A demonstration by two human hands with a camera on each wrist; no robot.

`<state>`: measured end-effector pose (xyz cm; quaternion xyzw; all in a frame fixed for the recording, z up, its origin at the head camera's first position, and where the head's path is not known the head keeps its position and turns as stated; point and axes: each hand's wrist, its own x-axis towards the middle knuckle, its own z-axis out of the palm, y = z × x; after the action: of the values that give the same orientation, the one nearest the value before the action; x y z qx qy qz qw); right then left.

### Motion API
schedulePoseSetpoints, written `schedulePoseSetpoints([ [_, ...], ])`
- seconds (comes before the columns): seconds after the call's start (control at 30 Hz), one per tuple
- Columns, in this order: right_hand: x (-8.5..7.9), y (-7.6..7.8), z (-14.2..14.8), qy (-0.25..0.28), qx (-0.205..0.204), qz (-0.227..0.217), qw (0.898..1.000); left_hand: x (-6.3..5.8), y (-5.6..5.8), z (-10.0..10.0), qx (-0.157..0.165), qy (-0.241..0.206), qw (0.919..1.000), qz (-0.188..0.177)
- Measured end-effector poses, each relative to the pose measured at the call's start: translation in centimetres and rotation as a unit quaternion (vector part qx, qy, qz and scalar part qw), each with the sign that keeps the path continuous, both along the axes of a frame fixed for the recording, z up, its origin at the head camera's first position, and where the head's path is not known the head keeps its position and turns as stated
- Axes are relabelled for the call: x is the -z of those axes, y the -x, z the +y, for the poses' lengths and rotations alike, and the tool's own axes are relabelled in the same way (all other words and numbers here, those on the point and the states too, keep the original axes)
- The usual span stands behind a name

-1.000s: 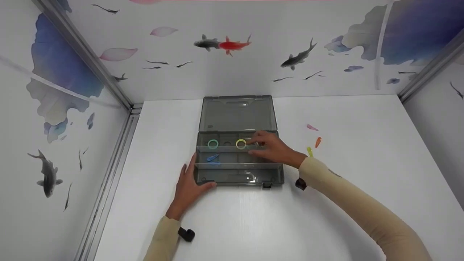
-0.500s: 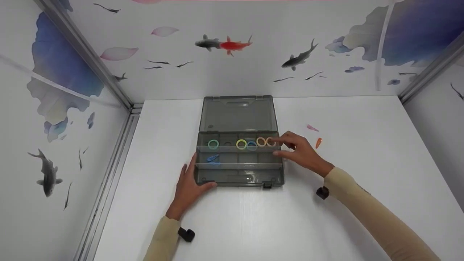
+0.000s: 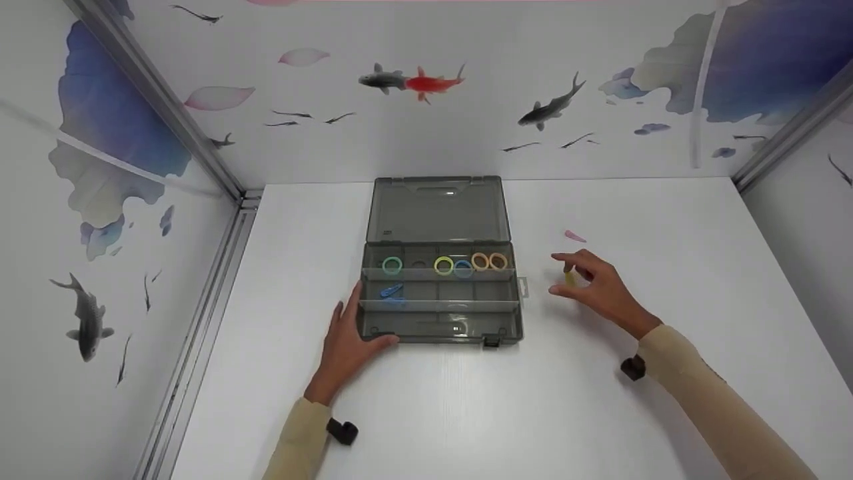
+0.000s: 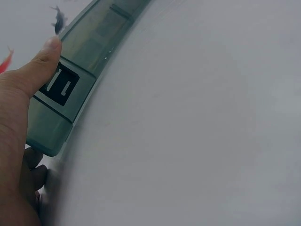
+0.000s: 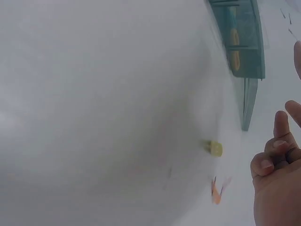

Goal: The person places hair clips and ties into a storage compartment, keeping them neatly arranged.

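A grey see-through compartment box stands with its lid folded back. My left hand rests on its front left corner, thumb along the front wall and fingers along the side. To the right of the box, my right hand hovers with thumb and index finger apart around a small yellow hair clip, not touching it in the right wrist view. An orange hair clip lies close by, hidden behind that hand in the head view. Farther back lies a pink hair clip.
The box's back row holds a green ring, a yellow ring, a blue ring and two orange rings. Blue hair clips lie in the middle row, at left. White walls surround the white table.
My right hand has moved from over the back compartments rightward, out of the box, to the yellow hair clip on the table. My left hand has stayed at the box corner.
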<state>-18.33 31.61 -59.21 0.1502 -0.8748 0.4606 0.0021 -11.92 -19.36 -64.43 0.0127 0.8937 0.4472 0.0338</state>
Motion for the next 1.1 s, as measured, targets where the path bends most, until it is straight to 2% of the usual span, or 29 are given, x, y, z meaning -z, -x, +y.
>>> schedulePoseSetpoints([
  [0.2, 1.4, -0.3, 2.1, -0.056, 0.018, 0.007, 0.998, 0.0, -0.1, 0.1, 0.001, 0.0, 1.0, 0.0],
  [0.47, 2.2, 0.1, 4.0, -0.092, 0.012, 0.043, 0.995, 0.1, -0.1, 0.0, 0.0, -0.003, 1.0, 0.002],
  [0.8, 2.7, 0.5, 5.7, -0.095, -0.019, 0.041, 0.994, -0.4, -0.1, 0.1, 0.005, 0.009, 0.9999, 0.01],
  [1.1, 3.0, 0.7, 5.8, -0.106, -0.015, 0.027, 0.994, -0.3, -0.2, 0.0, 0.005, 0.006, 0.9999, 0.011],
])
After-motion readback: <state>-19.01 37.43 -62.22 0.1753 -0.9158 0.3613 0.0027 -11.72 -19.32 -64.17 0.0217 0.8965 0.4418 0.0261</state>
